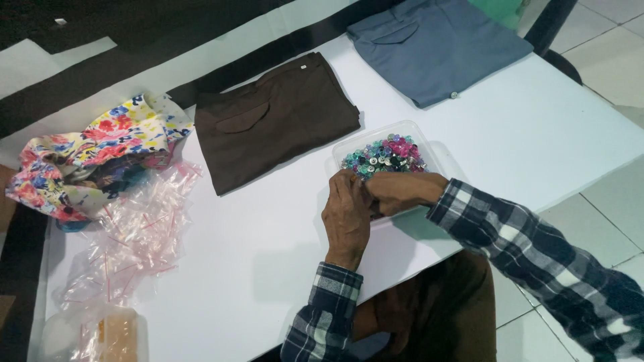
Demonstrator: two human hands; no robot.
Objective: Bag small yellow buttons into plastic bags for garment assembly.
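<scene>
Near the centre of the frame we see the left hand point(347, 216) and the right hand point(401, 190) meeting fingertip to fingertip at the lower edge of a clear plastic tray point(349, 153). The tray rests on the white surface point(523, 134) and holds a heap of small buttons point(384, 155) in pink, teal, blue and silver tones. Both hands have their fingers drawn together as if pinching something small between them; what they pinch is too small for us to tell. Above and to the left of the tray lies a folded brown garment point(275, 121); at the upper right lies a folded grey-blue garment point(436, 43). At the left we see a crumpled floral cloth point(87, 154), with a loose pile of small clear plastic bags point(134, 241) below it. A translucent plastic container point(100, 335) sits at the lower left corner; its contents are unclear.
</scene>
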